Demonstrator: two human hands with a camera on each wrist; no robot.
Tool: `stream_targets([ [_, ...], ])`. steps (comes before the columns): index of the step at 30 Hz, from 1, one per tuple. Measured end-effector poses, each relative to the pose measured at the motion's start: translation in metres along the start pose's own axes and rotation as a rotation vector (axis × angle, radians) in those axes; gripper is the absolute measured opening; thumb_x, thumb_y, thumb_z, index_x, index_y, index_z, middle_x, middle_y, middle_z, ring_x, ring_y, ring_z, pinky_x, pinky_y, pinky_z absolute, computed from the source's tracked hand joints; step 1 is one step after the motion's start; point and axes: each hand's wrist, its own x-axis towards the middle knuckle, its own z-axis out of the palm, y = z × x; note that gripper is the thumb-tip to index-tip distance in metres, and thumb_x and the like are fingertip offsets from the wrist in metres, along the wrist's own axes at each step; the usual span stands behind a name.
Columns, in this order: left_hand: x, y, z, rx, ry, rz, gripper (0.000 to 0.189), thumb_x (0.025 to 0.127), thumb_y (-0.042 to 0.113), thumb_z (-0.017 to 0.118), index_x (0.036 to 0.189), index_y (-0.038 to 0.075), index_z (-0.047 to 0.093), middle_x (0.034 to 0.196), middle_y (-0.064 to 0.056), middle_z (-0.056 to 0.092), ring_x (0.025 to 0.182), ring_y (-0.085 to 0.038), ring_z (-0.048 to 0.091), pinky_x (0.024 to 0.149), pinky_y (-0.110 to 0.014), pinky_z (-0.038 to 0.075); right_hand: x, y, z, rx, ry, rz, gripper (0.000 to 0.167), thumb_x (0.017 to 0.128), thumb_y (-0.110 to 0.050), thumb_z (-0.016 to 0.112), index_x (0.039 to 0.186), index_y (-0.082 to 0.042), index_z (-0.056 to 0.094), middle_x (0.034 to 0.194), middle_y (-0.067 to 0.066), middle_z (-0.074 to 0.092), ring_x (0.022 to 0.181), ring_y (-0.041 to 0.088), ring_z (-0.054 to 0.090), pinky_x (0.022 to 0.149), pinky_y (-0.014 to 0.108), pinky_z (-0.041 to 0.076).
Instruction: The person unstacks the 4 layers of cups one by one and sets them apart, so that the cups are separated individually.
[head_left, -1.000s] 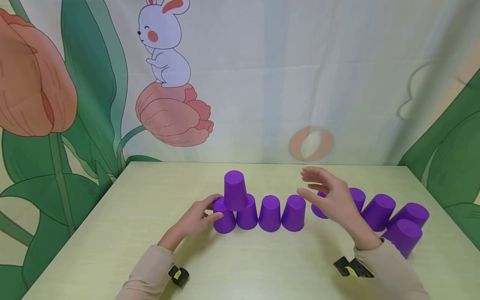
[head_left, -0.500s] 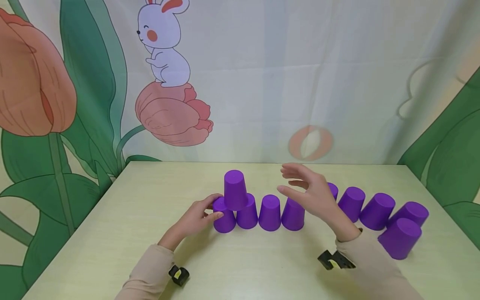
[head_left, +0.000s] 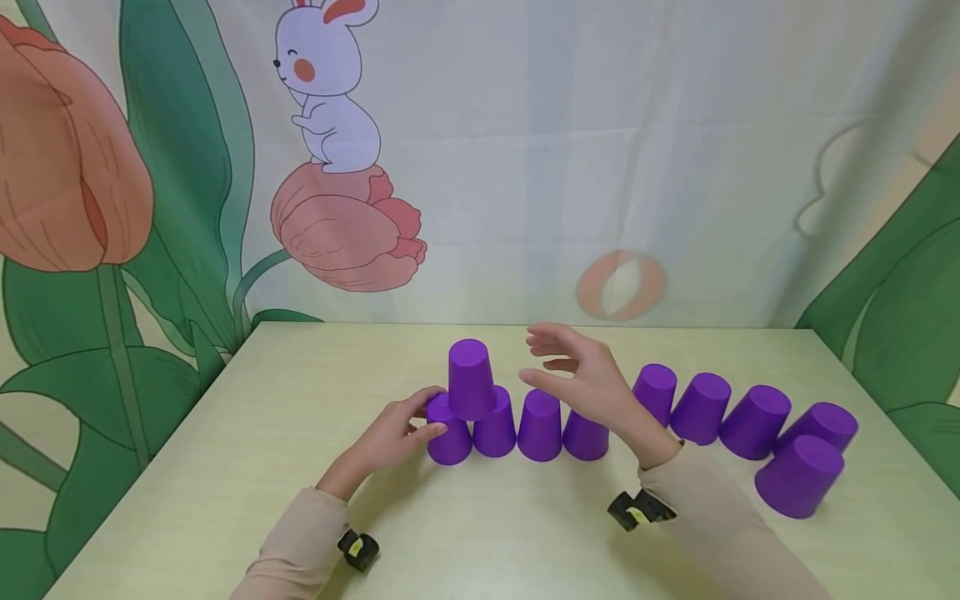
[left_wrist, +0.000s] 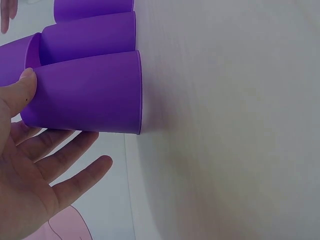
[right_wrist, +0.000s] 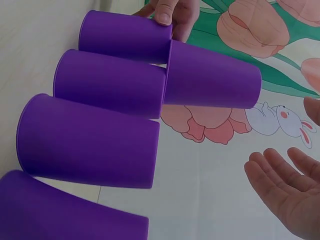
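Purple cups stand upside down in a row across the table. My left hand [head_left: 396,429] holds the leftmost cup [head_left: 450,446], its thumb on the near side and its fingers on the far side, as the left wrist view shows. One upper cup [head_left: 470,379] rests across that cup and the second cup [head_left: 495,429]. To their right stand a third cup [head_left: 539,429] and a fourth cup [head_left: 585,437], partly hidden by my right hand [head_left: 588,375]. That hand hovers above them with spread fingers, holding nothing; the right wrist view has its fingers [right_wrist: 280,175] apart from every cup.
Several more upturned purple cups, among them a near one [head_left: 800,477], form a curved line on the right of the pale table [head_left: 480,533]. Behind the table hangs a printed curtain [head_left: 480,167] with a rabbit and tulips.
My right hand has moved left, from near the right-hand cups to above the third and fourth cups. The left hand and the stacked cups stay as they were.
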Motion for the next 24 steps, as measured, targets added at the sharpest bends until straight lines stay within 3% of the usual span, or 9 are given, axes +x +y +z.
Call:
stream_targets([
  [24,0.001,0.000,0.000,-0.007,0.000,0.016,0.043,0.090,0.019,0.058,0.128,0.003,0.044,0.112,-0.012,0.060,0.098,-0.027,0.059,0.071,-0.030,0.049,0.027,0.004,0.034,-0.062,-0.087,-0.011,0.052,0.079,-0.018,0.070,0.126,-0.005,0.051,0.116,0.014,0.059,0.104,0.026,0.056,0.083,0.037,0.047],
])
